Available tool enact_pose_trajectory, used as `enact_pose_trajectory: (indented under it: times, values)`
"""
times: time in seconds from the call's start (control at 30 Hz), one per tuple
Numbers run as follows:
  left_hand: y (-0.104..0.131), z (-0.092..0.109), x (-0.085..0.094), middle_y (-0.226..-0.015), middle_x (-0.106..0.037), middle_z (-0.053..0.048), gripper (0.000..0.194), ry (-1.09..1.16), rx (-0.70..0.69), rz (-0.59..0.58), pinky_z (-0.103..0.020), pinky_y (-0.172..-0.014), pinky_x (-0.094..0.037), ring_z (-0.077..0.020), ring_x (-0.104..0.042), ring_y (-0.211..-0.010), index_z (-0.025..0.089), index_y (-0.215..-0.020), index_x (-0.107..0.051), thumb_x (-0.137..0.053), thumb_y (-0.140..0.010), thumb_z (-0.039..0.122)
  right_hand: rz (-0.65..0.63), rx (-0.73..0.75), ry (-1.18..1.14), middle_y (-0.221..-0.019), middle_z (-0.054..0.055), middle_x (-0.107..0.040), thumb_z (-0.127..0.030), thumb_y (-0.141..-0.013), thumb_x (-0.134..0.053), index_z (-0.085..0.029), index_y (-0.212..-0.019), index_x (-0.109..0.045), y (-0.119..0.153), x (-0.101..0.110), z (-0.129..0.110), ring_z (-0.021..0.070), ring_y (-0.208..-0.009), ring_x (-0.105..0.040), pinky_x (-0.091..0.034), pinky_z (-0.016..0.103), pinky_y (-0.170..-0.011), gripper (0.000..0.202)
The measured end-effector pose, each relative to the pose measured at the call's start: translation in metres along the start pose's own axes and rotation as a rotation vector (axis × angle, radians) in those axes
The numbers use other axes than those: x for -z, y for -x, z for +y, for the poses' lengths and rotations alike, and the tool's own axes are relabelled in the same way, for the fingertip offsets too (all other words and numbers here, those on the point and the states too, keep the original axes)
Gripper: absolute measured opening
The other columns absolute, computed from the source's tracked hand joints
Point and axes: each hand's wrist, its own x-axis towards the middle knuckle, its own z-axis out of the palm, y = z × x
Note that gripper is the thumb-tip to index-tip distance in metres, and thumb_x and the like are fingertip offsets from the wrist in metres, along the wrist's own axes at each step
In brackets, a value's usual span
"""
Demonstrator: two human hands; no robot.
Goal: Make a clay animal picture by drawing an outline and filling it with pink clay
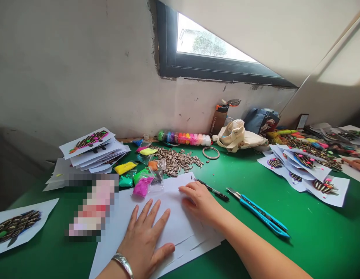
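Sheets of white paper [168, 193] lie on the green table in front of me, with a few slits or torn edges near the lower right. My left hand [148, 236], with a silver bangle at the wrist, rests flat on the paper, fingers spread. Over the paper's right side is my right hand [199, 199], its fingers bent and touching the sheet near its upper right; whether they pinch anything is hidden. A black pen [213, 190] lies just beyond it. Further right is a blue utility knife [259, 213], blade out.
Sunflower seeds [178, 161] and bags of coloured clay [142, 186] lie beyond the paper. Seed pictures are stacked at left [95, 151] and right [307, 166]. A roll of tape [211, 153], a bottle [219, 118] and a cloth bag [239, 135] stand behind. Another person's hand [355, 164] shows far right.
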Motion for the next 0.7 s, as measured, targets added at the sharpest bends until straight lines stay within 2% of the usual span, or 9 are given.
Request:
enact_pose_trajectory:
  times: [0.2,0.3,0.4,0.5,0.6,0.7]
  values:
    - [0.002,0.005,-0.001,-0.146,-0.039,-0.006,0.057,-0.038,-0.039,0.099,-0.059,-0.107,-0.023,-0.0328,-0.029,-0.135,0.035,-0.136,-0.043,-0.055,-0.082,0.05,-0.014,-0.083,0.118,-0.091,0.005,-0.059,-0.016,-0.081,-0.057,-0.025,-0.108,-0.061,0.011,0.005,-0.011,0.0204,-0.088,-0.05,-0.039,0.032,-0.08,0.029]
    - [0.004,0.003,-0.003,-0.145,-0.041,-0.004,0.052,-0.054,-0.07,0.133,-0.057,-0.108,-0.024,-0.0301,-0.032,-0.135,0.036,-0.135,-0.045,-0.054,-0.084,0.048,0.014,-0.103,0.141,-0.099,0.007,-0.06,-0.021,-0.083,-0.058,-0.023,-0.113,-0.06,0.016,0.014,-0.011,0.0222,-0.091,-0.052,-0.04,0.034,-0.083,0.031]
    - [0.004,0.0,-0.006,-0.142,-0.046,-0.003,0.05,-0.063,-0.088,0.184,-0.057,-0.107,-0.026,-0.0305,-0.033,-0.134,0.037,-0.133,-0.047,-0.049,-0.086,0.054,0.167,-0.155,0.104,-0.115,0.01,-0.058,-0.028,-0.088,-0.053,-0.022,-0.124,-0.053,0.028,0.03,0.008,0.0239,-0.104,-0.052,-0.04,0.036,-0.089,0.037]
    - [0.003,-0.003,-0.009,-0.141,-0.046,-0.004,0.051,-0.074,-0.101,0.226,-0.056,-0.107,-0.025,-0.0309,-0.033,-0.134,0.036,-0.132,-0.049,-0.046,-0.086,0.058,0.262,-0.306,0.131,-0.108,0.01,-0.062,-0.029,-0.091,-0.045,-0.018,-0.118,-0.057,0.039,0.043,0.033,0.0244,-0.1,-0.054,-0.041,0.037,-0.088,0.031]
    - [0.002,-0.007,-0.012,-0.142,-0.046,-0.004,0.051,-0.081,-0.145,0.236,-0.054,-0.108,-0.026,-0.0299,-0.034,-0.134,0.036,-0.133,-0.047,-0.044,-0.087,0.058,0.22,-0.36,0.192,-0.103,0.01,-0.063,-0.027,-0.09,-0.046,-0.016,-0.123,-0.054,0.039,0.046,0.043,0.0244,-0.095,-0.055,-0.042,0.036,-0.084,0.036]
    - [0.002,-0.012,-0.016,-0.142,-0.046,-0.003,0.051,-0.075,-0.178,0.247,-0.054,-0.107,-0.027,-0.0297,-0.036,-0.133,0.037,-0.135,-0.044,-0.042,-0.088,0.057,0.136,-0.278,0.293,-0.102,0.01,-0.062,-0.024,-0.087,-0.05,-0.019,-0.133,-0.046,0.026,0.043,0.037,0.0246,-0.093,-0.054,-0.042,0.035,-0.08,0.047]
